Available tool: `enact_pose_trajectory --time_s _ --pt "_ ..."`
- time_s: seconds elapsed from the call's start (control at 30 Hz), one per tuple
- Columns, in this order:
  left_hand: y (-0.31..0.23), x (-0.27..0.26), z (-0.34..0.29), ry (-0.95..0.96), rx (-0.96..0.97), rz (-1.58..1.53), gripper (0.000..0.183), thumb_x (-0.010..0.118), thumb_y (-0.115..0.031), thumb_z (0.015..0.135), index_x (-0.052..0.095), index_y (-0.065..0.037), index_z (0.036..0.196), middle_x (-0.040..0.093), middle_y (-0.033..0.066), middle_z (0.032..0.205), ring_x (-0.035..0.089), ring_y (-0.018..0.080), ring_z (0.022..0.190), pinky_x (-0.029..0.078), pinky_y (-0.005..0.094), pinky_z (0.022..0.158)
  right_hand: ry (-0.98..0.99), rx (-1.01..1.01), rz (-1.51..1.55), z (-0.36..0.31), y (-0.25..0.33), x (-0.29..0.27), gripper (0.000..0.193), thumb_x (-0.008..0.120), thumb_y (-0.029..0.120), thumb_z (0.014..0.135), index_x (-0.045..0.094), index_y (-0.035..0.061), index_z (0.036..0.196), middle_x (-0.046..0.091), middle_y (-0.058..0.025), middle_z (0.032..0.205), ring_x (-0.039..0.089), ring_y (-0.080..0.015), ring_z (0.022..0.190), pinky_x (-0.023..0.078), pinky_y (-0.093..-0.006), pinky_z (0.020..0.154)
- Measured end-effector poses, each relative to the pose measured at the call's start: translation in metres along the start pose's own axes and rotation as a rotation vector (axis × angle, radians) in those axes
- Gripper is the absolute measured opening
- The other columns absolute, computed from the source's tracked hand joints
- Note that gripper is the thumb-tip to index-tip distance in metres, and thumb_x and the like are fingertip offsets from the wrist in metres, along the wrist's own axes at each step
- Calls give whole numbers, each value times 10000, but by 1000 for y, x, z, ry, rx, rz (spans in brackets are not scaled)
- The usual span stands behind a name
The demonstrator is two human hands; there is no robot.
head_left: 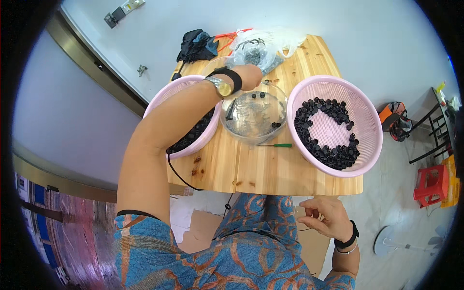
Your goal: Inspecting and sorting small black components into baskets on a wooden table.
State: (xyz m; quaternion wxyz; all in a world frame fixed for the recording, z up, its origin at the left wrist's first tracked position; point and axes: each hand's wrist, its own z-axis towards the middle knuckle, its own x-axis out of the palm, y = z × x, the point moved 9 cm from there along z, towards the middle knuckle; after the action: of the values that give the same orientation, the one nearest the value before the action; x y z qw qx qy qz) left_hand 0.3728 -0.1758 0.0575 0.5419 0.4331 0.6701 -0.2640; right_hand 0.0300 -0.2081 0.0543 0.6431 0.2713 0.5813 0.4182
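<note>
My left hand reaches across the table over the far rim of a clear round bowl, close to a clear plastic bag of small dark parts. Its fingertips are turned away, so any grip there is hidden. Several small black caps and small pieces lie in the bowl. Below the table's near edge, my right hand has its fingers curled beside a small pale piece, too small to name. A pink basket with many black caps stands right of the bowl.
Another pink basket with black parts is partly under my left forearm. A green-handled screwdriver lies before the bowl on the wooden table. A dark folded umbrella rests at the back left. A red stool stands right.
</note>
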Motion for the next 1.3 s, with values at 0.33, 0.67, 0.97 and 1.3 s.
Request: enact_pose_trajectory --time_s 0.33,0.67,0.97,1.3 --pt "-6 43 24 -29 -55 92 139 626 -101 721 655 10 799 639 198 850 623 341 826 503 405 720 -60 -55 6 7 -10 -16 315 753 185 693 617 50 943 517 -21 586 511 -147 512 384 -259 444" --pt "-2 23 12 -197 -47 35 155 643 -106 687 625 8 792 627 199 822 609 344 812 490 398 726 8 -201 -110 35 22 -8 296 721 194 716 593 60 946 548 -38 647 540 -202 560 410 -302 490" --pt "-16 -43 -147 -482 40 -1441 225 618 -81 796 580 27 988 605 40 902 562 78 775 452 210 687 216 -351 -422 108 75 6 196 644 185 760 564 62 891 577 -113 785 579 -292 692 464 -381 581" --pt "-89 -4 -283 -811 212 -451 184 623 -29 736 605 -44 919 563 88 889 562 241 776 482 313 676 389 -104 -1000 255 -15 91 191 628 166 702 635 23 829 633 -181 837 617 -326 823 494 -411 704"
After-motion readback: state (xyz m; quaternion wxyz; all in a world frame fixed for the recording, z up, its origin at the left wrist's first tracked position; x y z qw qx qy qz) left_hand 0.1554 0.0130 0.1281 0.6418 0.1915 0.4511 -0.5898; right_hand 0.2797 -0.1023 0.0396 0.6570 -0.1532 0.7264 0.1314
